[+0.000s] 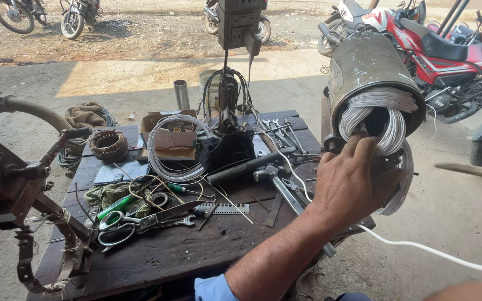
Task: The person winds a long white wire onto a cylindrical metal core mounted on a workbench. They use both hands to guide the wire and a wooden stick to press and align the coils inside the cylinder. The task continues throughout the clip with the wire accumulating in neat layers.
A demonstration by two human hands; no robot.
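A grey cylindrical motor stator (364,67) stands tilted at the right edge of the dark wooden table (196,251), its open end facing me. Bundles of silvery-white winding wire (389,120) loop out of that end. My left hand (350,187) reaches up from the lower middle. Its fingers are curled into the lower loops of the winding wire, gripping them. Only a strip of my right forearm (470,290) shows at the bottom right corner; that hand is out of the picture.
The table holds a hammer (277,181), scissors (135,223), spanners (283,131), a loose wire coil (168,161), a cardboard box (168,136) and a small copper-wound stator (109,145). A rusty winding machine (12,178) stands left. A white cable (436,253) trails right. Motorcycles (447,56) are parked behind.
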